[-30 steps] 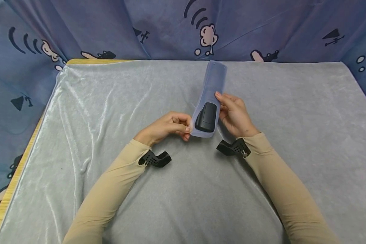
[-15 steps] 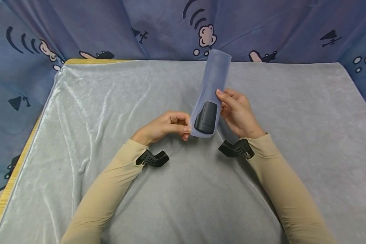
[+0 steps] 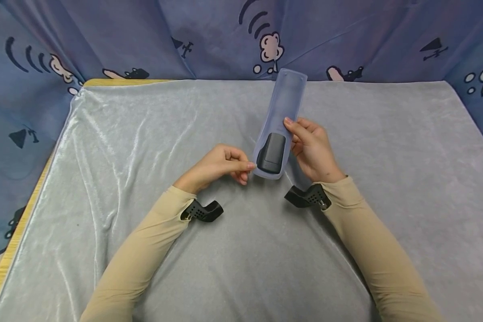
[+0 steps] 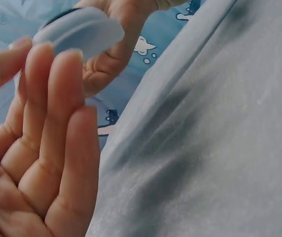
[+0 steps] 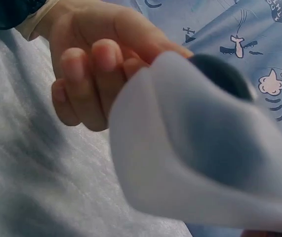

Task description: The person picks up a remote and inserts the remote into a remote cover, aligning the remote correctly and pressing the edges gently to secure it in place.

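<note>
A long translucent bluish silicone sleeve [image 3: 286, 96] is held up above the table, tilted with its far end leaning right. Inside its near end sits a smooth black device [image 3: 271, 153] with rounded corners, its dark top showing over the rim in the right wrist view. My right hand [image 3: 311, 147] grips the sleeve's right edge about midway, thumb on top and fingers behind. At the lower left edge, my left hand [image 3: 221, 165] pinches the rim between thumb and fingertips. In the left wrist view the sleeve [image 4: 81, 34] shows behind my upright fingers [image 4: 64, 84].
Grey velvety cloth [image 3: 153, 125] covers the table, wrinkled on the left. A strip of yellow wood edge [image 3: 124, 82] shows at the back left. Behind hangs a blue patterned curtain [image 3: 217, 36]. Black wrist mounts [image 3: 203, 211] stick out from both sleeves.
The translucent sleeve's far end has risen and shifted slightly right. My left thumb now lies straighter and a little higher along the sleeve's edge; my right hand keeps its grip.
</note>
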The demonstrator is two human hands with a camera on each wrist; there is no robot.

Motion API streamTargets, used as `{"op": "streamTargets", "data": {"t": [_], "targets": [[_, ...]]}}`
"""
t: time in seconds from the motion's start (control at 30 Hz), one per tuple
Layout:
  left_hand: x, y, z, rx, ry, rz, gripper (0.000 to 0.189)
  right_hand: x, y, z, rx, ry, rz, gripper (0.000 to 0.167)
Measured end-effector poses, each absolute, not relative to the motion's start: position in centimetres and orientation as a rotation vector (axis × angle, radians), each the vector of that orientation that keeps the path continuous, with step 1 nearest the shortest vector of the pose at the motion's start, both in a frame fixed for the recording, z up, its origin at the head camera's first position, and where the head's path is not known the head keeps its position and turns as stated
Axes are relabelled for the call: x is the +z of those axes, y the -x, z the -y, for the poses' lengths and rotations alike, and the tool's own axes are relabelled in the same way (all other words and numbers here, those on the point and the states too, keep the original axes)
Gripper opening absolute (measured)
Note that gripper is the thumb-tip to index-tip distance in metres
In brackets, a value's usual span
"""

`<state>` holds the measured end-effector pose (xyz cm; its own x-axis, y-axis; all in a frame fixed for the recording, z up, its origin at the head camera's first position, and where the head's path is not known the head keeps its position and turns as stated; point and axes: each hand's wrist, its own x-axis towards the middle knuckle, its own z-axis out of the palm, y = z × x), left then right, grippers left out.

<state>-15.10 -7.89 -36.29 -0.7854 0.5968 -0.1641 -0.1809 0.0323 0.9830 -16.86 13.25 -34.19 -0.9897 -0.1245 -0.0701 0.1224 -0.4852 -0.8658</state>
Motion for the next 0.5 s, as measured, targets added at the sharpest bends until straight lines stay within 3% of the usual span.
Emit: {"op": "streamTargets", "data": {"t": [0.23,0.5], "targets": [[-36.3,15.1,7.5,1.751,-0.309,-1.873,0.027,-34.8,16.8,-12.8,-2.605,-0.030,-1.636,0.008],[-36.5,15.1,7.2,1.669,-0.402,-1.924,0.021,-35.3,16.7,-12.5,-2.523,0.016,-1.808,0.010]]}}
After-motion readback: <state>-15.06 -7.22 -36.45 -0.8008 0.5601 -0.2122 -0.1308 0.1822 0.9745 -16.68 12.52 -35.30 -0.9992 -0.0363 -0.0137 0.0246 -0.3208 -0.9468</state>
